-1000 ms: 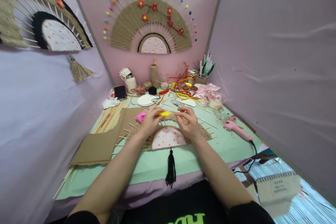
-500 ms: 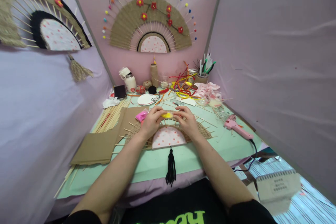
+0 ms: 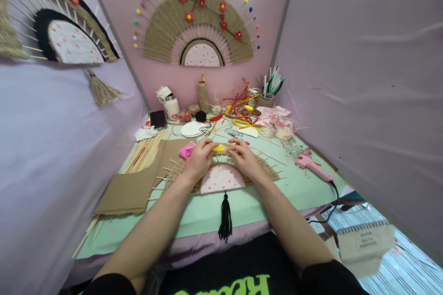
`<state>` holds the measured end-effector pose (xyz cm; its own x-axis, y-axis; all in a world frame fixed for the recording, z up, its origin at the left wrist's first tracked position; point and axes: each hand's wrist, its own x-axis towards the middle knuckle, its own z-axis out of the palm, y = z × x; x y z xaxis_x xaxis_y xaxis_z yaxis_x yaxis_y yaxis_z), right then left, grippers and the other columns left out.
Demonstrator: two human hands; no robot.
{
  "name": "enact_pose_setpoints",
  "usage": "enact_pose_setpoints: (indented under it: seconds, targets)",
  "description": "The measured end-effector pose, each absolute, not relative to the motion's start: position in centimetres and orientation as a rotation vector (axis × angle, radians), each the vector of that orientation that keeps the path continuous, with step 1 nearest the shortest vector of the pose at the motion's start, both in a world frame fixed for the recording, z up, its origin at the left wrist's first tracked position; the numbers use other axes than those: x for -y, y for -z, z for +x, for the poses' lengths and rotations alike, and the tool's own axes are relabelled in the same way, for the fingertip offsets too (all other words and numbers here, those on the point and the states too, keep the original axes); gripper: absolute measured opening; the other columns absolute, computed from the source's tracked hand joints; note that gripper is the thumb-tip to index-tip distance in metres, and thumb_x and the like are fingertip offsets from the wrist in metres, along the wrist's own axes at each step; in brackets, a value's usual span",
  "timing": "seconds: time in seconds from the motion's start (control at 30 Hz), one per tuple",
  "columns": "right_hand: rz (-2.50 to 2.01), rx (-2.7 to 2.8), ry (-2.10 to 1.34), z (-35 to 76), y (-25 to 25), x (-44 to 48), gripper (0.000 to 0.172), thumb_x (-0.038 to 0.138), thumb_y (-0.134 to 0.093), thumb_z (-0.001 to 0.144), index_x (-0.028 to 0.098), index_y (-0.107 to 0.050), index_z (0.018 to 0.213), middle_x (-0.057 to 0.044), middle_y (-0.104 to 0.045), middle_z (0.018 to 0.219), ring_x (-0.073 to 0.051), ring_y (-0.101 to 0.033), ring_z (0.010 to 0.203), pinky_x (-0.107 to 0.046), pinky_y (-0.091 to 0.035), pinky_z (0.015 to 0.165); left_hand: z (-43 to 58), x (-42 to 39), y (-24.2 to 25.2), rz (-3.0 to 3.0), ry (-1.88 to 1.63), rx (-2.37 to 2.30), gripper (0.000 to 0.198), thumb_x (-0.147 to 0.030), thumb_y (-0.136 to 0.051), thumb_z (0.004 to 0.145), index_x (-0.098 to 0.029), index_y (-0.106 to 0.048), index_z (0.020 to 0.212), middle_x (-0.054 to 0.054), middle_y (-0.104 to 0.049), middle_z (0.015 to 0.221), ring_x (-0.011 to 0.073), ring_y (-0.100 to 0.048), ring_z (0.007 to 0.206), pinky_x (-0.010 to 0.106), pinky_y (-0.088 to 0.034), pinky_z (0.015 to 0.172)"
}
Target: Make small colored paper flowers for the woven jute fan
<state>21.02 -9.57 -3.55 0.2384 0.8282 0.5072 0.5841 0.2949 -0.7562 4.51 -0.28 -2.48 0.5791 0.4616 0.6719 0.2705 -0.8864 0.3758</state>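
Over the upper part of a woven fan (image 3: 266, 168), my left hand (image 3: 200, 160) pinches one side of a small clear packet with a bright yellow lump (image 3: 219, 148) in it. The fingers of my right hand (image 3: 245, 159) are closed on the packet's other side. Below them is the fan's half-round centre of white cloth with pink dots (image 3: 223, 179). A black tassel (image 3: 225, 219) hangs from it over the table's front edge. Just left of my left hand lies a bright pink packet (image 3: 187, 150). My hands cover part of the fan's weave.
Brown cardboard (image 3: 126, 193) and thin sticks (image 3: 147, 150) lie to the left. A pink glue gun (image 3: 314, 166) with a cord rests at right. Behind are a white bottle (image 3: 171, 107), a twine spool (image 3: 202, 97) and coloured pipe cleaners (image 3: 242, 113). Partition walls with finished fans (image 3: 159, 27) surround the table.
Both hands stay over the fan, still holding the packet. The fingers of my right hand have shifted slightly, and more of the clear packet shows beside the yellow lump. The view has tilted a little.
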Motion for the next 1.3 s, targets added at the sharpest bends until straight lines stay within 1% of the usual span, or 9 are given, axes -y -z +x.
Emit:
enact_pose_setpoints:
  seconds: [0.3,0.4,0.6,0.73,0.83,0.97,1.13,1.2,1.3]
  targets:
    - [-1.420,1.265,-0.260,21.0,3.9,9.4,0.015,0.034,-0.067,0.079,0.022,-0.074,0.083,-0.007,-0.061,0.106,-0.019,-0.058,0.095,-0.032,-0.049,0.077,4.9,0.5,2.9,2.620,-1.238,-0.547,0.021,-0.019,-0.048,0.091,-0.017,-0.065,0.103,0.007,-0.058,0.098,0.0173,-0.055,0.094,0.031,-0.047,0.082]
    - [-1.401,1.245,-0.274,21.0,3.9,9.4,0.015,0.034,-0.068,0.077,0.024,-0.075,0.085,-0.007,-0.062,0.107,-0.019,-0.059,0.094,-0.032,-0.049,0.076,5.1,0.2,3.3,2.629,-1.285,-0.508,0.020,-0.020,-0.049,0.091,-0.018,-0.065,0.102,0.007,-0.058,0.096,0.0170,-0.055,0.092,0.030,-0.048,0.079]
    - [-1.381,1.281,-0.236,20.9,3.7,9.6,0.010,0.029,-0.065,0.078,0.022,-0.072,0.078,-0.008,-0.062,0.109,-0.021,-0.059,0.098,-0.031,-0.049,0.071,5.3,0.4,3.3,2.616,-1.298,-0.429,0.018,-0.019,-0.050,0.090,-0.017,-0.065,0.100,0.007,-0.058,0.095,0.0171,-0.056,0.091,0.031,-0.048,0.079]
    - [-1.373,1.291,-0.185,20.7,3.5,9.7,0.011,0.026,-0.063,0.078,0.021,-0.071,0.083,-0.009,-0.059,0.119,-0.021,-0.059,0.098,-0.031,-0.049,0.067,5.2,0.7,2.9,2.592,-1.258,-0.450,0.017,-0.019,-0.052,0.090,-0.016,-0.065,0.101,0.007,-0.058,0.095,0.0165,-0.056,0.090,0.030,-0.048,0.078]
    - [-1.367,1.320,-0.146,20.7,3.5,9.7,0.012,0.026,-0.061,0.079,0.021,-0.070,0.086,-0.010,-0.057,0.124,-0.021,-0.058,0.097,-0.034,-0.050,0.072,5.2,0.9,2.8,2.574,-1.251,-0.457,0.017,-0.018,-0.053,0.089,-0.016,-0.065,0.101,0.007,-0.058,0.095,0.0161,-0.056,0.089,0.029,-0.048,0.078]
    - [-1.380,1.376,-0.046,20.7,3.7,9.6,0.007,0.020,-0.061,0.075,0.021,-0.066,0.078,-0.009,-0.058,0.121,-0.022,-0.056,0.101,-0.041,-0.047,0.088,5.2,1.0,2.7,2.584,-1.236,-0.447,0.017,-0.017,-0.053,0.089,-0.017,-0.065,0.101,0.007,-0.058,0.095,0.0163,-0.056,0.090,0.029,-0.048,0.078]
    - [-1.413,1.339,-0.034,20.4,3.4,9.7,0.006,0.016,-0.059,0.068,0.021,-0.061,0.070,-0.009,-0.061,0.121,-0.024,-0.055,0.107,-0.042,-0.044,0.093,5.5,1.3,3.0,2.592,-1.249,-0.412,0.018,-0.019,-0.051,0.090,-0.017,-0.065,0.102,0.008,-0.059,0.096,0.0173,-0.056,0.093,0.031,-0.048,0.081]
    - [-1.406,1.296,-0.145,20.4,3.2,9.7,0.004,0.017,-0.060,0.066,0.021,-0.061,0.066,-0.009,-0.060,0.124,-0.024,-0.054,0.108,-0.042,-0.044,0.092,5.6,1.3,3.0,2.613,-1.249,-0.408,0.019,-0.019,-0.050,0.091,-0.017,-0.065,0.102,0.008,-0.060,0.096,0.0174,-0.056,0.093,0.031,-0.048,0.081]
    - [-1.286,1.130,-0.526,20.9,3.1,9.7,0.006,0.025,-0.061,0.066,0.020,-0.061,0.062,-0.008,-0.058,0.131,-0.025,-0.056,0.108,-0.039,-0.047,0.086,5.3,0.7,2.3,2.626,-1.278,-0.486,0.019,-0.019,-0.050,0.090,-0.018,-0.065,0.101,0.007,-0.059,0.097,0.0173,-0.057,0.093,0.031,-0.048,0.082]
